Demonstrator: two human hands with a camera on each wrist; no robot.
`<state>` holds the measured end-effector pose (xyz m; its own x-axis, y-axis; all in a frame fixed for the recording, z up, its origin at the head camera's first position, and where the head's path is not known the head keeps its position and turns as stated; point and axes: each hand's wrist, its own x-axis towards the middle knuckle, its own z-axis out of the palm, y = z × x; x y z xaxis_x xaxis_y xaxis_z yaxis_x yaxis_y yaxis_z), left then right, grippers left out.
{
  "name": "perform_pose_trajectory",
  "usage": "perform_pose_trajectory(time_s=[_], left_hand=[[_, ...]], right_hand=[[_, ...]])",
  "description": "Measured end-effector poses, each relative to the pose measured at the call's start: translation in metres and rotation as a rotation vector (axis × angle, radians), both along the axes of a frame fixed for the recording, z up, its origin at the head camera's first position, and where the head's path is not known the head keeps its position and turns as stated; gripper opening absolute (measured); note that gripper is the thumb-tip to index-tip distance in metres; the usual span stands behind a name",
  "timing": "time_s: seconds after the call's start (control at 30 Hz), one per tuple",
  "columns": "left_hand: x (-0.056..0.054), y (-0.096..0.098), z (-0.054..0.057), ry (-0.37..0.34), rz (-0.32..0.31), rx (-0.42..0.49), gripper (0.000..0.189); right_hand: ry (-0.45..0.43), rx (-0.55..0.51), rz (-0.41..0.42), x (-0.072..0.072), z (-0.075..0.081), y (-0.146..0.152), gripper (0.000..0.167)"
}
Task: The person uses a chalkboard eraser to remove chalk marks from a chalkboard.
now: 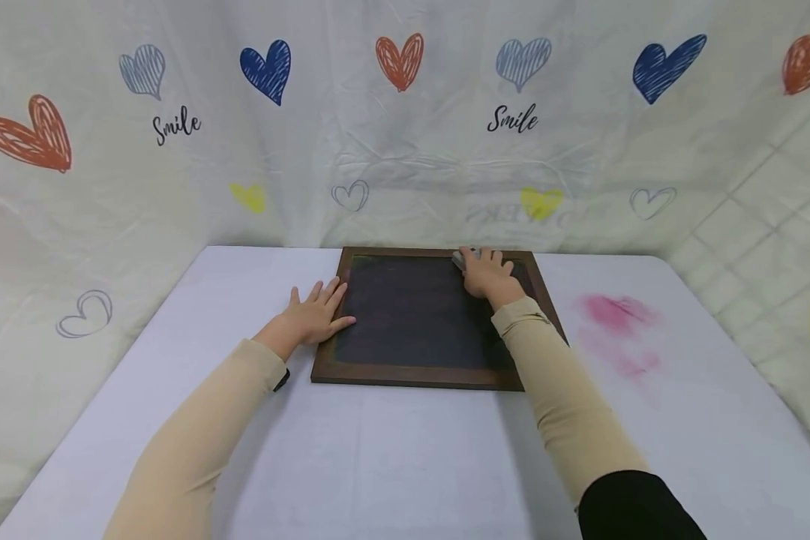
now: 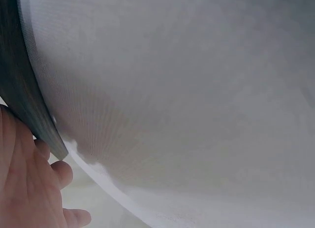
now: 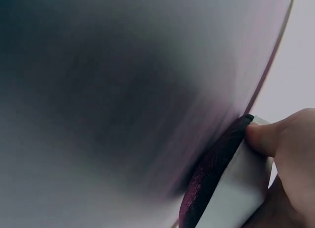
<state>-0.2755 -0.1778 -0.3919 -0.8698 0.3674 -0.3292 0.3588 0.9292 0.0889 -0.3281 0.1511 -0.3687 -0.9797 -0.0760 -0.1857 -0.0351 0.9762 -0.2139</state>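
A blackboard with a brown wooden frame lies on the white table. My left hand rests on the left side of its frame, fingers spread. In the left wrist view the fingers of that hand lie along the dark frame edge. Near the top right of the board, my right hand grips a blackboard eraser. The right wrist view shows its pale body and dark felt pad against the board, with pinkish streaks beside it; the thumb presses on the body.
Pink smudges mark the white tablecloth right of the board. Behind the table hangs a pale curtain printed with hearts and lettering, close to the board's far edge.
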Motion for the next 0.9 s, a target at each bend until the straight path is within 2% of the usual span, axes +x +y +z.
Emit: perform_pose_trajectory(time_s=[0.17,0.27,0.33,0.47,0.53,0.6,0.8,0.9], left_hand=[[-0.001,0.004,-0.001,0.007,-0.007,-0.003,0.082],[-0.002,0.007,-0.002,0.007,-0.011,-0.010,0.082],[-0.003,0.008,-0.001,0.007,-0.013,-0.010,0.083],[-0.002,0.005,-0.002,0.013,-0.005,-0.031,0.082],[-0.001,0.003,-0.003,0.019,-0.001,-0.033,0.082],[0.000,0.001,-0.005,0.024,-0.002,-0.022,0.082],[0.000,0.001,-0.006,0.020,-0.009,0.004,0.084],[-0.002,0.000,-0.006,0.019,-0.007,-0.007,0.083]], right_hand=[[0.003,0.029,0.068,-0.010,-0.010,-0.059,0.058],[0.011,0.072,0.152,-0.006,-0.012,-0.094,0.060],[0.025,0.095,0.230,0.003,-0.010,-0.112,0.060],[0.035,0.128,0.375,0.012,-0.006,-0.129,0.061],[0.032,0.132,0.401,0.012,-0.006,-0.128,0.062],[0.032,0.128,0.373,0.010,-0.006,-0.121,0.062],[0.027,0.104,0.182,-0.003,-0.010,-0.090,0.061],[0.036,0.078,0.143,-0.007,-0.010,-0.084,0.060]])
